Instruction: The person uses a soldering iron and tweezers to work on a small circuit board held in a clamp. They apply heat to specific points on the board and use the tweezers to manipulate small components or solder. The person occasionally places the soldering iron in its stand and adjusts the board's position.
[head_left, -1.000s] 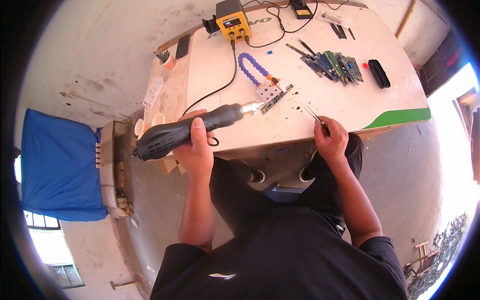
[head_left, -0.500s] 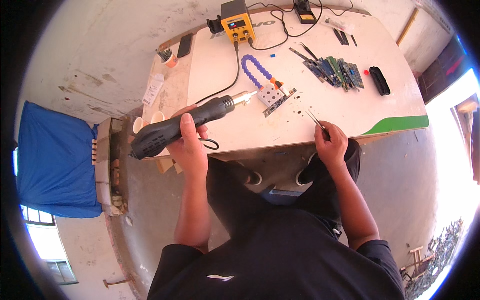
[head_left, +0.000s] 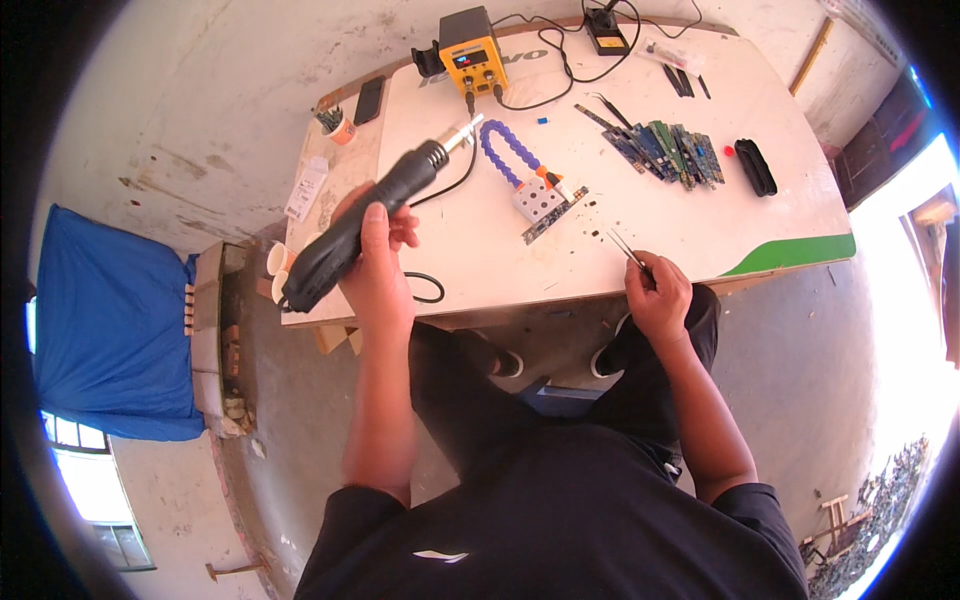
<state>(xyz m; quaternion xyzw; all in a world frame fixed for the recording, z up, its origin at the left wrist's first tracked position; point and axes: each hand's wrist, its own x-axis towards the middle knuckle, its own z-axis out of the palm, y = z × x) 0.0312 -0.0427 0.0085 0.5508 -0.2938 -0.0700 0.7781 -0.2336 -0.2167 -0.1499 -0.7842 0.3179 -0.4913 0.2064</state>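
Note:
My left hand [head_left: 380, 245] is wrapped round a black hot air gun [head_left: 370, 215], held above the table's left part with its metal nozzle tilted up and to the right. In my right hand [head_left: 660, 292], near the front edge, a pair of tweezers [head_left: 626, 247] is pinched, tips toward several tiny dark chips [head_left: 594, 234] on the tabletop. Just beyond them a narrow circuit board [head_left: 556, 217] lies against a grey metal block with round holes [head_left: 537, 198]. A blue segmented hose [head_left: 497, 150] with an orange end arches behind the block.
A yellow soldering station [head_left: 472, 58] stands at the back, its cables running across the white table [head_left: 450, 270]. Several circuit boards [head_left: 665, 150] lie fanned out at right, beside a black case [head_left: 756, 167]. A phone [head_left: 369, 100] and a cup of tools [head_left: 336, 127] sit at left.
The hot air gun has swung away from the metal block, its nozzle now higher and further left. My right hand with the tweezers has barely shifted.

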